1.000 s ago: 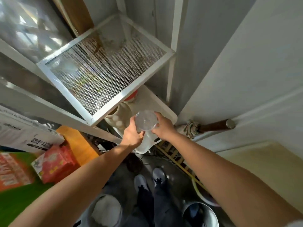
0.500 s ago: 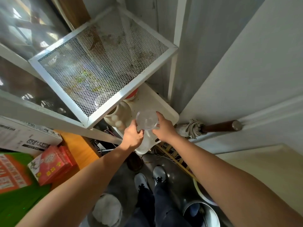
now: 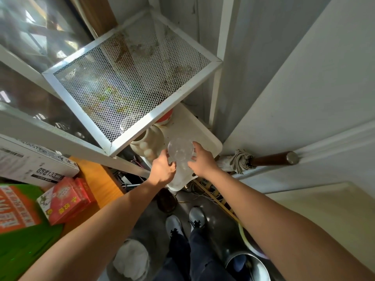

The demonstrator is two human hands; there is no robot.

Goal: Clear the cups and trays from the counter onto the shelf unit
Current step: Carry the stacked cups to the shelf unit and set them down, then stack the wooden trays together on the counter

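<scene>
At the far left edge lies an orange package with large pale lettering, too cropped and blurred to read, resting on a green surface. Above it sits a white cardboard box whose side label reads "658133" in dark digits; the smaller print around it is too small to make out. Just beside that, a red carton carries a round emblem and yellow characters that cannot be read, and it lies on an orange-brown counter.

The white metal shelf unit rises in the middle, its upper level a mesh panel in a painted frame. Beneath the mesh, on the lower level, a white tray holds a cream container of pale eggs and a red-lidded jar partly hidden under the frame.

Over the tray's near end, the left hand curls its fingers against the left side of a clear plastic cup, and the right hand cups the right side, thumb reaching to the rim. The cup sits upright between both hands, above the tray; whether its base touches the tray cannot be told.

Further right, a folded umbrella with a brown wooden handle leans against the white wall. Below, grey shoes stand on a dark floor.
</scene>
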